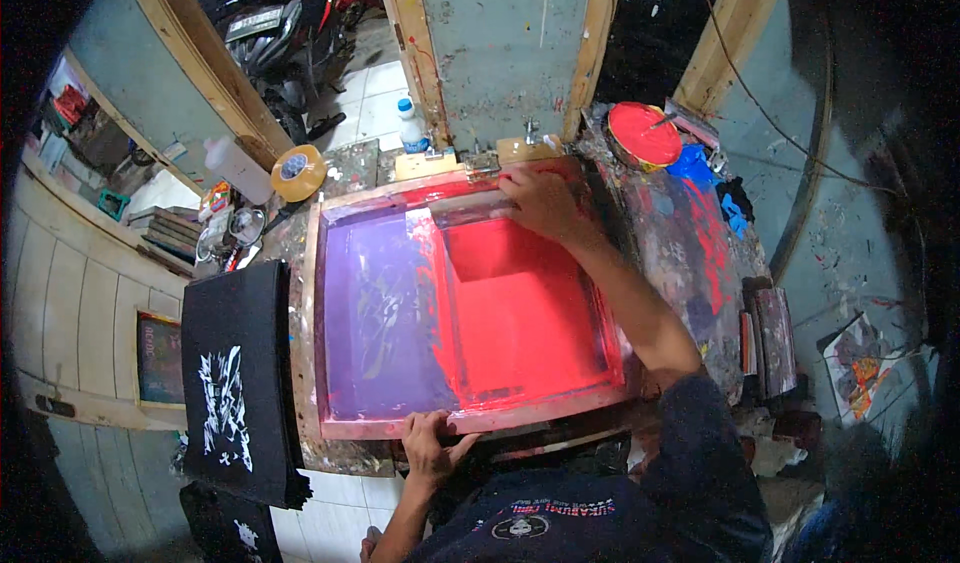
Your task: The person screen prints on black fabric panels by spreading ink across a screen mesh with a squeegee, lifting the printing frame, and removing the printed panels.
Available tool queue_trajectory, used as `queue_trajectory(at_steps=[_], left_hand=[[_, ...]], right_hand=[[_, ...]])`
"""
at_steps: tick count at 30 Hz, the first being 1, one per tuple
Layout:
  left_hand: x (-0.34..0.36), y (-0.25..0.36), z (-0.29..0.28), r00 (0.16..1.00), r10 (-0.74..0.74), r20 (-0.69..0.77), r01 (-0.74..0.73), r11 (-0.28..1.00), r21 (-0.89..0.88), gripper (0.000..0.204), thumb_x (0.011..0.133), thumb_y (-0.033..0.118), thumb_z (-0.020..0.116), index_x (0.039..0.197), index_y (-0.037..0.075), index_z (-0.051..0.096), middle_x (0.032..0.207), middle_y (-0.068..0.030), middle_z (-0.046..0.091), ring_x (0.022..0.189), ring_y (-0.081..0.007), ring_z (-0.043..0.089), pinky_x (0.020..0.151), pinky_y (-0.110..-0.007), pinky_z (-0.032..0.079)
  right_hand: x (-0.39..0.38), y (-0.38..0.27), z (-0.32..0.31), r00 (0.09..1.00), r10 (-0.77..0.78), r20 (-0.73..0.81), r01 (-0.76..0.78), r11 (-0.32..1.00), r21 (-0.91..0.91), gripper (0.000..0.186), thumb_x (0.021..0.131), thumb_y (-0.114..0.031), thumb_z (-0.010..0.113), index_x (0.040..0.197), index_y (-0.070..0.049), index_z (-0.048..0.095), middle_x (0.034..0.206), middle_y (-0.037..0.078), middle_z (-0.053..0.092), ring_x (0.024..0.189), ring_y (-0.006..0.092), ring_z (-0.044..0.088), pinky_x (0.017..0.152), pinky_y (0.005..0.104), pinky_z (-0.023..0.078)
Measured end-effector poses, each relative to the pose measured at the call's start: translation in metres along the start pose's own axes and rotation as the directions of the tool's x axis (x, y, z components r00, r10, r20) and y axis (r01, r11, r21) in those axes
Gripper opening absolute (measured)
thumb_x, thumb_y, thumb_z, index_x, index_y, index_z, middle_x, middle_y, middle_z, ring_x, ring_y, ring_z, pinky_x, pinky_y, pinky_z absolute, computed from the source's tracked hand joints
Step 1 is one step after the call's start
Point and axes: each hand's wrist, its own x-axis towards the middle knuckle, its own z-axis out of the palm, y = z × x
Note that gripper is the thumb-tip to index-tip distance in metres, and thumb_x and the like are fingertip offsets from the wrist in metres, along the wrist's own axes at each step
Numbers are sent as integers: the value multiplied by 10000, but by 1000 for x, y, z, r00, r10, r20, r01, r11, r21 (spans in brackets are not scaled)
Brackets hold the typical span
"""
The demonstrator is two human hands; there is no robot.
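A screen-printing frame (316,333) lies on the worktable, its mesh half purple (365,253) with a pale design, half covered in red ink (530,333). Up at the frame's far side, my right hand (535,203) is closed on a squeegee (470,202) lying across the red half. My left hand (432,445) grips the frame's near edge with its fingertips, thumb below. Just left of the frame rests a stack of black fabric (245,303) with white prints.
A tub of red ink (640,133), blue cloths (695,163), a tape roll (295,173) and bottles (410,123) surround the frame. Stacked boards (770,343) stand at the right. A motorbike (270,33) is beyond the doorway; a cable (760,83) hangs at the upper right.
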Motion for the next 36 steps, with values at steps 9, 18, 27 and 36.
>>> queue_trajectory(at_steps=[9,18,27,36], left_hand=[[-18,-8,6,995,-76,64,76,997,1,599,676,365,943,1077,66,614,810,-38,600,712,-248,580,748,-400,447],[-17,-14,9,996,-46,79,40,996,75,597,687,369,932,1074,55,604,812,-67,584,737,-276,573,772,-407,451],[-14,-14,14,999,7,49,-10,997,70,648,678,366,924,1114,42,570,797,-71,568,761,-295,569,798,-425,450],[-1,3,5,994,91,-65,-84,991,105,588,722,399,913,1002,-1,586,792,-90,531,723,-288,524,706,-405,414]], right_hand=[[47,38,4,951,49,304,-52,999,-1,707,831,-740,615,1069,-77,685,986,198,707,952,423,686,850,560,505],[-46,-47,-39,918,83,387,-135,985,111,425,797,-337,801,1048,-73,581,915,163,693,867,398,696,744,509,551],[-159,-156,-116,930,79,360,-116,990,83,324,745,-179,757,1018,-102,601,895,79,642,857,294,666,714,437,533],[-228,-204,-122,981,77,179,-73,997,-29,305,796,-213,700,1059,-81,621,1013,92,627,972,279,634,806,423,516]])
